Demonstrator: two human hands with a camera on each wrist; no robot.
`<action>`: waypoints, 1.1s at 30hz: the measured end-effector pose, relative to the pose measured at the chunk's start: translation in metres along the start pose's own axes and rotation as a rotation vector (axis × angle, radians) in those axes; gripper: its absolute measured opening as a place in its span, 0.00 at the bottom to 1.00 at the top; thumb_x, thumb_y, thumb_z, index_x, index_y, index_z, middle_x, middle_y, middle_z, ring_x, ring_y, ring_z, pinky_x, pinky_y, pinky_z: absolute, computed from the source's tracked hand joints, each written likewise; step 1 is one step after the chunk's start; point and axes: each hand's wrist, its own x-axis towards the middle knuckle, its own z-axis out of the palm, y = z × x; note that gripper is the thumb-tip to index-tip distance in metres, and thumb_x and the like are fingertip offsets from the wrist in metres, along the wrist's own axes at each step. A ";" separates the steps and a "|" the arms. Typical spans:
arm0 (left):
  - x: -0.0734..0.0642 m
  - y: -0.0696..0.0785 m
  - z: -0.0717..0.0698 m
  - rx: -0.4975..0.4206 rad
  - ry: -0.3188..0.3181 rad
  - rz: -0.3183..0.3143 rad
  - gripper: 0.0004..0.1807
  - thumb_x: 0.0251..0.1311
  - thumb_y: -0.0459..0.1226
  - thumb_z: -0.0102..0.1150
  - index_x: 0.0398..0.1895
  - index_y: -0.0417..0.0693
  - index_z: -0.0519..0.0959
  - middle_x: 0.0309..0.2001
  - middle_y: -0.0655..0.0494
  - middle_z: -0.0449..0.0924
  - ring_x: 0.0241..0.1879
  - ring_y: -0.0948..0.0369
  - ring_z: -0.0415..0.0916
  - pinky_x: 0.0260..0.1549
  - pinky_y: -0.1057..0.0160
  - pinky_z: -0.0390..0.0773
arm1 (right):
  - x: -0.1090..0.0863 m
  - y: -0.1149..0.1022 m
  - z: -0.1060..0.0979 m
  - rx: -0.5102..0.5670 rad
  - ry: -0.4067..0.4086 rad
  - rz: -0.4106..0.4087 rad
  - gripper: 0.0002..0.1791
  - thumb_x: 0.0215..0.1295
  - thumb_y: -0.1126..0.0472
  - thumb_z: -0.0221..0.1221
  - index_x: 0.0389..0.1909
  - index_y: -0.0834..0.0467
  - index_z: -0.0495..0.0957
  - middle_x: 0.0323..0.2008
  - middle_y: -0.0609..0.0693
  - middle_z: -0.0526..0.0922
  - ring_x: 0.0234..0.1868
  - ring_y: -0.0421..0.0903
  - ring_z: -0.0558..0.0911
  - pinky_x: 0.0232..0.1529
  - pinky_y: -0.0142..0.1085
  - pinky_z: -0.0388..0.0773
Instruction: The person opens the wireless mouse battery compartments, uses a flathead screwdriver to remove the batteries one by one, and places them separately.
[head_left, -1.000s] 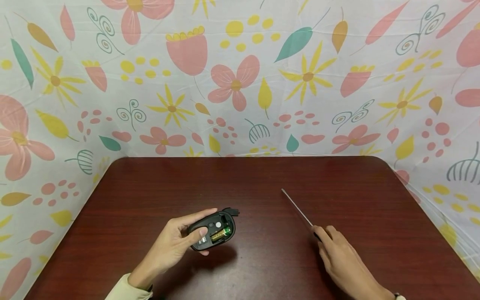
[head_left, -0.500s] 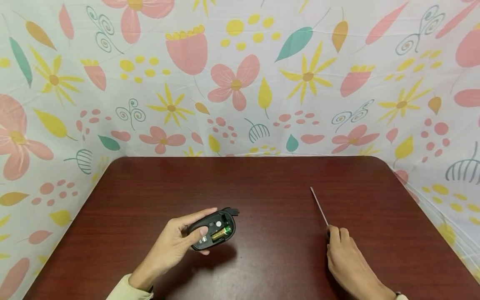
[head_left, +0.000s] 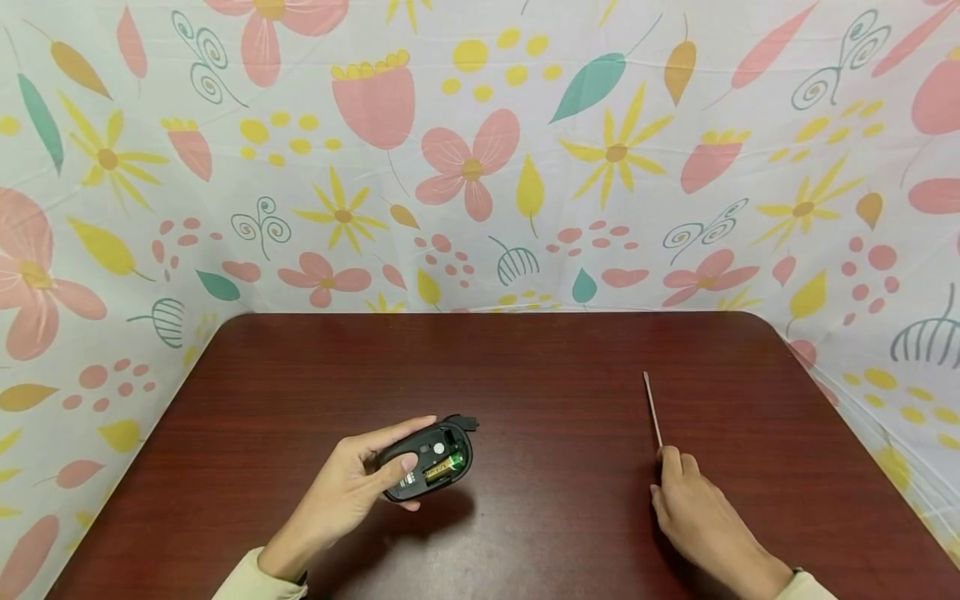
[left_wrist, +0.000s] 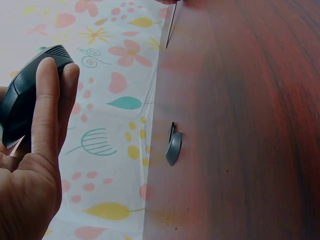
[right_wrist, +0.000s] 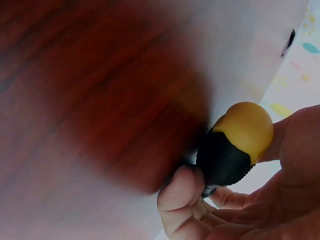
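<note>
Mouse underside-up in my left hand, screwdriver in my right hand.
My left fingers grip the mouse above the table, thumb pressed across its underside and 2 fingers visible along the shell, probably to steady it without covering the open bay, where 1 battery lies exposed. I hold it at the near end, I think, because that leaves the bay in my sight. My right fingers are curled round the screwdriver's yellow-and-black handle, its shaft pointing away from me and well apart from the mouse, presumably so the tip stays off it. A small dark piece, perhaps the bay's cover, rests on the table; why there, I cannot tell.
</note>
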 end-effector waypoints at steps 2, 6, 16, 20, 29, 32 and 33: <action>0.000 0.000 0.000 0.000 -0.001 0.001 0.24 0.76 0.31 0.56 0.73 0.37 0.72 0.67 0.31 0.76 0.43 0.58 0.88 0.30 0.45 0.91 | 0.002 0.000 -0.001 0.004 -0.037 0.023 0.19 0.63 0.72 0.64 0.51 0.72 0.68 0.36 0.67 0.76 0.24 0.57 0.80 0.20 0.49 0.78; 0.001 0.000 0.000 0.007 -0.002 0.003 0.25 0.76 0.31 0.56 0.73 0.36 0.71 0.67 0.31 0.75 0.42 0.58 0.88 0.29 0.45 0.91 | 0.003 0.001 -0.002 0.001 -0.076 0.039 0.21 0.64 0.70 0.64 0.54 0.72 0.69 0.38 0.67 0.77 0.25 0.56 0.81 0.21 0.49 0.78; 0.002 0.000 -0.001 0.026 0.002 -0.028 0.25 0.77 0.33 0.56 0.74 0.37 0.71 0.66 0.32 0.76 0.43 0.58 0.88 0.30 0.45 0.91 | 0.004 0.001 -0.004 -0.012 -0.071 0.032 0.22 0.61 0.71 0.66 0.54 0.68 0.70 0.38 0.64 0.77 0.24 0.55 0.80 0.20 0.48 0.76; 0.002 0.001 -0.001 0.031 0.003 -0.039 0.25 0.77 0.33 0.57 0.74 0.38 0.72 0.67 0.33 0.76 0.44 0.58 0.88 0.31 0.46 0.91 | 0.004 0.001 -0.005 -0.024 -0.093 0.045 0.22 0.62 0.69 0.67 0.55 0.68 0.70 0.38 0.63 0.77 0.26 0.55 0.80 0.20 0.48 0.76; 0.002 0.000 0.000 0.022 0.005 -0.046 0.26 0.77 0.33 0.57 0.74 0.37 0.71 0.66 0.32 0.76 0.43 0.58 0.88 0.31 0.44 0.91 | 0.005 -0.006 -0.019 -0.091 -0.054 0.056 0.26 0.64 0.61 0.70 0.57 0.64 0.71 0.41 0.64 0.75 0.31 0.60 0.80 0.16 0.51 0.75; 0.002 0.000 0.000 0.018 0.007 -0.051 0.26 0.77 0.34 0.57 0.74 0.38 0.71 0.67 0.32 0.76 0.43 0.58 0.88 0.31 0.44 0.91 | 0.007 -0.013 -0.027 -0.098 -0.021 0.037 0.25 0.64 0.60 0.70 0.57 0.64 0.73 0.42 0.63 0.75 0.32 0.59 0.80 0.15 0.48 0.74; 0.002 0.000 0.000 0.018 0.008 -0.052 0.26 0.77 0.34 0.57 0.74 0.38 0.71 0.67 0.33 0.76 0.44 0.58 0.88 0.31 0.44 0.91 | 0.009 -0.016 -0.029 -0.092 -0.009 0.022 0.25 0.64 0.61 0.71 0.57 0.64 0.74 0.42 0.62 0.75 0.32 0.57 0.80 0.15 0.47 0.74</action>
